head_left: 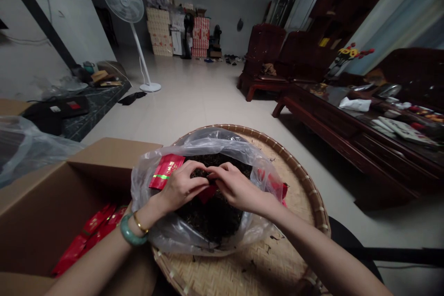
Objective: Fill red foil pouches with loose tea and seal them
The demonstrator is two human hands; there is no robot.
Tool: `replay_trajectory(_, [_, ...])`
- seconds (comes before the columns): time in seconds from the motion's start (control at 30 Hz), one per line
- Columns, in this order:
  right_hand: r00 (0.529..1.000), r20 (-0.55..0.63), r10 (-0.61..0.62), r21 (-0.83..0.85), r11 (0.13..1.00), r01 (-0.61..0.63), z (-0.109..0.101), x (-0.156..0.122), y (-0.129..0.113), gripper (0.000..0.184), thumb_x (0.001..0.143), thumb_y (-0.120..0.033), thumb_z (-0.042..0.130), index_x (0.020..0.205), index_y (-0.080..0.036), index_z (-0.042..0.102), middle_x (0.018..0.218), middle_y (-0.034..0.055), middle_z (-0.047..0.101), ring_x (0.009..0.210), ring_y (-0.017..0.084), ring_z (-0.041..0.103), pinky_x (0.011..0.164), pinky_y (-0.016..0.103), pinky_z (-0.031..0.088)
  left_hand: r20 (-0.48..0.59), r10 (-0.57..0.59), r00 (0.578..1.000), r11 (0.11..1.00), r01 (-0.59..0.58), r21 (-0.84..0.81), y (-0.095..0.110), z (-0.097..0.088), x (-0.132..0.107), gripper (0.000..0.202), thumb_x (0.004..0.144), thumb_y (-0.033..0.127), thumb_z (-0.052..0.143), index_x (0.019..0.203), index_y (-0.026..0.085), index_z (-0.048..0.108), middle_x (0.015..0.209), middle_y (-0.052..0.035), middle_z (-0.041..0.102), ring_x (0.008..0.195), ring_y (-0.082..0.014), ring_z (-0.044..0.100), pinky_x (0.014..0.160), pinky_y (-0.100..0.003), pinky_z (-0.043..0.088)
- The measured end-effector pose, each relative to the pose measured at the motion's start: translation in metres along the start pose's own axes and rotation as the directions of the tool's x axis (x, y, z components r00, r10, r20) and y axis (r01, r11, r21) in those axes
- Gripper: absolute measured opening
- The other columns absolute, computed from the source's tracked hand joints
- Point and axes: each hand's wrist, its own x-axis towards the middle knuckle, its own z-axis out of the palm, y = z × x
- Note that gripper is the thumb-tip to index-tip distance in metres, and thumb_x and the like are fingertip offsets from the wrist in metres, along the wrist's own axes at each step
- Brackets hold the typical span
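Observation:
My left hand (pixel 183 182) and my right hand (pixel 236 185) meet over a clear plastic bag (pixel 152 222) of dark dried leaves, which look like loose tea (pixel 211 222). Between my pinched fingertips is a small red packet (pixel 207 194), mostly hidden by the fingers. Another red packet (pixel 166 171), with gold lettering and a green stripe, lies at the bag's left side, next to my left hand. The bag stands open on a round woven bamboo tray (pixel 284 259). More red packaging (pixel 284 190) shows at the bag's right edge.
At left, an open cardboard box (pixel 111 150) holds several red packets (pixel 86 236). Beyond are a white standing fan (pixel 123 0), stacked cartons (pixel 159 32), a dark wooden chair (pixel 265 51) and a low wooden table (pixel 333 125) covered with things.

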Motion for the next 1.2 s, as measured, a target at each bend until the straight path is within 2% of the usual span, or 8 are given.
replay_trajectory(0.13, [0.984, -0.158, 0.088, 0.148, 0.987, -0.065, -0.003, -0.003, 0.004, 0.048, 0.079, -0.012, 0.055, 0.125, -0.026, 0.051, 0.124, 0.0085, 0.055, 0.111, 0.023, 0.051, 0.095, 0.043, 0.042, -0.085, 0.011, 0.996, 1.000, -0.010, 0.014, 0.004, -0.001, 0.002, 0.011, 0.087, 0.020, 0.056, 0.087, 0.020, 0.068, 0.096, -0.0077, 0.058, 0.089, -0.0184, 0.055, 0.073, -0.033, 0.052])
replay_trajectory(0.3, [0.961, 0.038, 0.273, 0.359, 0.894, -0.268, 0.004, -0.008, 0.016, 0.058, 0.069, -0.016, 0.067, 0.124, -0.026, 0.053, 0.119, 0.0071, 0.062, 0.092, 0.020, 0.062, 0.079, 0.038, 0.051, -0.151, 0.020, 0.988, 1.000, -0.020, -0.003, 0.012, 0.005, -0.001, 0.010, 0.086, 0.017, 0.057, 0.089, 0.018, 0.066, 0.090, -0.0077, 0.060, 0.086, -0.0185, 0.056, 0.071, -0.034, 0.052])
replay_trajectory(0.5, [0.957, -0.096, 0.275, 0.371, 0.902, -0.222, 0.011, -0.005, 0.018, 0.020, 0.073, -0.013, 0.059, 0.088, -0.022, 0.068, 0.081, 0.0007, 0.070, 0.076, 0.017, 0.064, 0.072, 0.032, 0.051, -0.084, 0.008, 0.996, 0.999, -0.011, -0.036, 0.014, 0.011, -0.004, 0.010, 0.085, 0.016, 0.057, 0.092, 0.019, 0.065, 0.094, -0.0084, 0.063, 0.091, -0.0199, 0.056, 0.075, -0.036, 0.053])
replay_trajectory(0.73, [0.977, -0.119, 0.177, 0.345, 0.930, -0.127, 0.007, 0.000, 0.001, 0.037, 0.076, -0.009, 0.055, 0.109, -0.024, 0.062, 0.101, 0.0035, 0.068, 0.087, 0.018, 0.065, 0.079, 0.034, 0.053, -0.064, 0.029, 0.997, 0.999, -0.031, -0.035, 0.013, 0.010, -0.002, 0.010, 0.084, 0.015, 0.059, 0.091, 0.019, 0.065, 0.099, -0.0090, 0.062, 0.097, -0.0213, 0.054, 0.078, -0.037, 0.053])
replay_trajectory(0.87, [0.977, -0.194, 0.085, 0.083, 0.994, -0.070, 0.006, -0.007, -0.004, 0.030, 0.083, -0.014, 0.054, 0.110, -0.025, 0.061, 0.102, 0.0069, 0.065, 0.094, 0.021, 0.059, 0.085, 0.040, 0.049, -0.086, 0.033, 0.996, 0.999, -0.034, -0.009, 0.013, 0.007, -0.004, 0.010, 0.084, 0.015, 0.060, 0.092, 0.019, 0.065, 0.097, -0.0079, 0.064, 0.095, -0.0212, 0.054, 0.077, -0.037, 0.053])
replay_trajectory(0.93, [0.990, -0.140, 0.034, -0.118, 0.992, -0.050, 0.007, -0.011, -0.005, 0.020, 0.083, -0.024, 0.060, 0.103, -0.024, 0.065, 0.103, 0.0095, 0.062, 0.100, 0.025, 0.054, 0.087, 0.043, 0.046, -0.098, 0.029, 0.995, 1.000, -0.029, -0.001, 0.013, 0.007, -0.005, 0.008, 0.084, 0.015, 0.059, 0.090, 0.018, 0.064, 0.094, -0.0079, 0.065, 0.094, -0.0210, 0.054, 0.077, -0.037, 0.053])
replay_trajectory(1.07, [0.993, 0.066, 0.096, -0.466, 0.883, -0.054, 0.016, -0.013, -0.004, 0.018, 0.085, -0.034, 0.059, 0.094, -0.020, 0.067, 0.102, 0.0115, 0.060, 0.096, 0.025, 0.052, 0.082, 0.040, 0.046, -0.085, 0.042, 0.995, 0.999, -0.040, 0.025, 0.015, 0.007, -0.005, 0.002, 0.083, 0.018, 0.061, 0.084, 0.017, 0.063, 0.090, -0.0071, 0.064, 0.094, -0.0215, 0.054, 0.078, -0.037, 0.053])
replay_trajectory(1.2, [0.968, 0.155, 0.199, -0.621, 0.781, -0.061, 0.022, -0.008, 0.001, 0.018, 0.087, -0.033, 0.057, 0.086, -0.018, 0.069, 0.092, 0.0080, 0.062, 0.087, 0.022, 0.055, 0.073, 0.031, 0.045, -0.032, 0.047, 0.998, 0.999, -0.047, 0.006, 0.015, 0.005, -0.004, 0.008, 0.081, 0.023, 0.065, 0.078, 0.017, 0.061, 0.099, -0.0102, 0.061, 0.097, -0.0230, 0.054, 0.083, -0.039, 0.051])
